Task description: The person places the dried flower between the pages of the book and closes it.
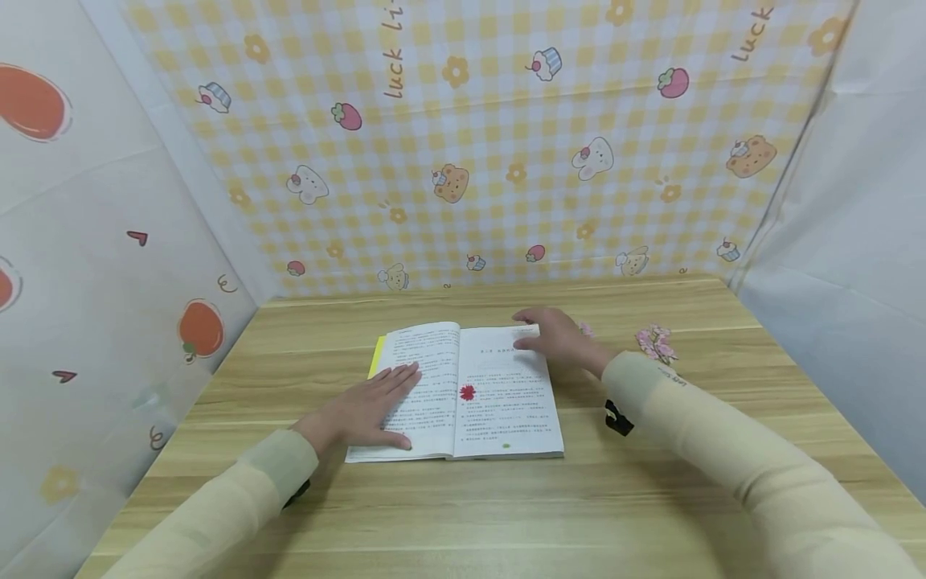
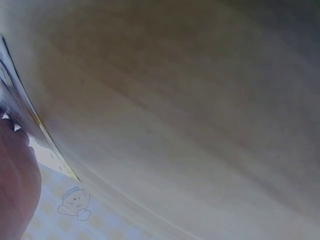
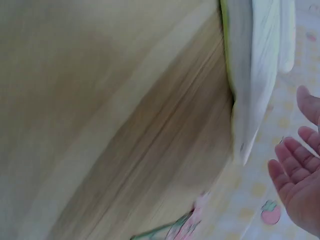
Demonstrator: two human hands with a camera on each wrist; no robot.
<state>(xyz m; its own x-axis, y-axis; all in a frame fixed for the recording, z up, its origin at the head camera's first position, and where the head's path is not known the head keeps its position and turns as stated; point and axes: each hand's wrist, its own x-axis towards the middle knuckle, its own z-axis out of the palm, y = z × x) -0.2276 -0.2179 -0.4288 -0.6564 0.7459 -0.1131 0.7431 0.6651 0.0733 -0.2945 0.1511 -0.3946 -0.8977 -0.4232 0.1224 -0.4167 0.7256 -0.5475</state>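
Note:
An open book [image 1: 506, 402] with printed pages lies on the wooden table, a yellow edge showing at its upper left. My left hand [image 1: 372, 402] rests flat on the left page, fingers spread and straight. Over the upper right corner of the right page is my right hand [image 1: 553, 334], its fingers loosely bent with nothing between them. In the right wrist view that hand [image 3: 297, 175] appears beside the book's page edges [image 3: 250, 75], with a gap between. A small red leaf-shaped piece [image 1: 468, 392] lies by the book's fold, and a tiny green spot [image 1: 506, 445] marks the right page's bottom.
Pink flowers [image 1: 656, 343] lie on the table [image 1: 506, 515] right of the book, behind the right forearm. Another bit of pink blossom [image 1: 586, 329] shows just past the right hand. A patterned yellow-checked cloth [image 1: 492, 217] hangs along the table's back edge, with pale sheets at both sides.

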